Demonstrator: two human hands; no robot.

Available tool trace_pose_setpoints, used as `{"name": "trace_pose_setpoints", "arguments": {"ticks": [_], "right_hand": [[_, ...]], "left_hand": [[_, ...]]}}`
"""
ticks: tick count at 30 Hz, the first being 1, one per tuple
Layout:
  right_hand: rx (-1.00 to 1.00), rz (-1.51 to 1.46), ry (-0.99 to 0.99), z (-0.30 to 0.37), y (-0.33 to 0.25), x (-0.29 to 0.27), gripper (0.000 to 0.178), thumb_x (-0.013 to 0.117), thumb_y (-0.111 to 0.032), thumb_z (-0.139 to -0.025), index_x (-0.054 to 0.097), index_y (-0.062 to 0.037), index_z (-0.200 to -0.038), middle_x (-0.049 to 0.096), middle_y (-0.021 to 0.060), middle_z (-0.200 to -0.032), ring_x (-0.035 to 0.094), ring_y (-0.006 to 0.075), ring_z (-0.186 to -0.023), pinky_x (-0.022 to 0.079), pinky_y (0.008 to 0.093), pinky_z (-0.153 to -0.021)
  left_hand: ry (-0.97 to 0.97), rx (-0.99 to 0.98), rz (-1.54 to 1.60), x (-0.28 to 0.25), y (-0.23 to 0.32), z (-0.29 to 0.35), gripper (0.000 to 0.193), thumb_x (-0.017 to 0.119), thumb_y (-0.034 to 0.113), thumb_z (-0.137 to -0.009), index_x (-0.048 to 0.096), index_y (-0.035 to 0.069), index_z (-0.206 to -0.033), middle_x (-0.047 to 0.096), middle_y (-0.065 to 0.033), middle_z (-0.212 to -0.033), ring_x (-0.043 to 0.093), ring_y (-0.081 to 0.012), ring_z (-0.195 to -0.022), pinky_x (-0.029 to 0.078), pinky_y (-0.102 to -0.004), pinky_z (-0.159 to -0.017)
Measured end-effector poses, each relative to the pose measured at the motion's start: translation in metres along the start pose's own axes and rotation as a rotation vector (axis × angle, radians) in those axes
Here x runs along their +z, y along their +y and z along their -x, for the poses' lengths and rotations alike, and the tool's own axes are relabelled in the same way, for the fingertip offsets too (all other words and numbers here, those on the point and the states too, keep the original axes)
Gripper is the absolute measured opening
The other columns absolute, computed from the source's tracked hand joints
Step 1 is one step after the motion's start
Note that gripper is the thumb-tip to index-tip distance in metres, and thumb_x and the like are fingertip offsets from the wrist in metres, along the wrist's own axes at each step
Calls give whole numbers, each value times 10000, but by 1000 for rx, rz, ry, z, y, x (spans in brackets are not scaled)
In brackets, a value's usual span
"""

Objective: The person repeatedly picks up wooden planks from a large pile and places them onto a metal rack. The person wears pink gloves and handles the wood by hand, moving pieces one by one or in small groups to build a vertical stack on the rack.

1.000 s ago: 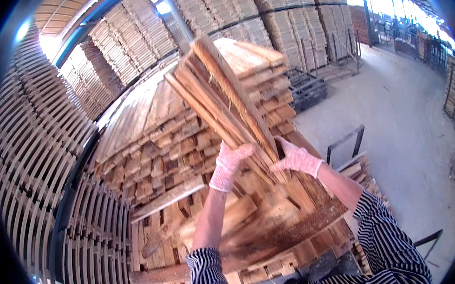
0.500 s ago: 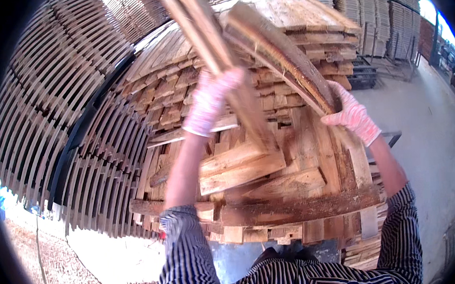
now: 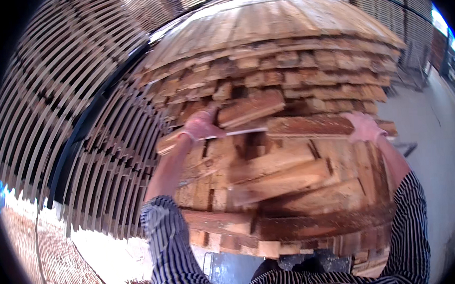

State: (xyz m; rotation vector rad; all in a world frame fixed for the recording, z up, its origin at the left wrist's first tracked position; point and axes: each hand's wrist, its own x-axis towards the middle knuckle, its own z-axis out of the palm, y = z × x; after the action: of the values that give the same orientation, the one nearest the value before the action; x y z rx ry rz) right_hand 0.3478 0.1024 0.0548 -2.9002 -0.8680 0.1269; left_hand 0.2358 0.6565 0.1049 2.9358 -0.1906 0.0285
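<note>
My left hand (image 3: pixel 201 126), in a pink-and-white knit glove, is closed around a short reddish-brown board (image 3: pixel 251 109). That board lies slantwise, its right end raised, across the front of the stacked layers. My right hand (image 3: pixel 364 127), gloved alike, is wrapped over the right part of another brown board (image 3: pixel 307 126) with a rough, bark-like edge, held nearly level. Below both hands, loose pale boards (image 3: pixel 287 182) lie crosswise on a lower layer of planks. A long dark board (image 3: pixel 321 223) runs along the near edge of the pile.
Beyond my hands rises a higher stack of planks (image 3: pixel 282 16) in several uneven layers. Tall racks of slatted wood (image 3: pixel 119 164) stand at left, beside a dark beam (image 3: pixel 76 135). Grey floor (image 3: pixel 431 145) extends on the right.
Both boards have swung down from raised, steeply tilted positions to lie across the pile. My hands have moved apart slightly, and the view has shifted, showing more of the far stack.
</note>
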Motion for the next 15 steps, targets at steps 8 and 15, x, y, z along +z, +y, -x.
{"name": "trace_pose_setpoints", "arguments": {"ticks": [8, 15], "right_hand": [[59, 134, -221, -34, -4, 9, 1045, 885, -341, -592, 407, -136, -1499, 535, 214, -1434, 512, 395, -1328, 444, 452, -1097], [160, 236, -279, -32, 2, -1, 1107, 898, -382, -598, 369, -98, -1527, 510, 210, -1469, 492, 379, -1355, 426, 429, -1121]], "left_hand": [[-159, -171, -272, 37, -43, -3, 924, 811, 434, -670, 472, 45, -1436, 690, -193, -1214, 670, -323, -1136, 541, -420, -965], [-330, -106, -374, 21, -52, -30, 1044, 826, 474, -703, 355, 69, -1542, 633, -195, -1335, 617, -330, -1231, 528, -437, -991]]}}
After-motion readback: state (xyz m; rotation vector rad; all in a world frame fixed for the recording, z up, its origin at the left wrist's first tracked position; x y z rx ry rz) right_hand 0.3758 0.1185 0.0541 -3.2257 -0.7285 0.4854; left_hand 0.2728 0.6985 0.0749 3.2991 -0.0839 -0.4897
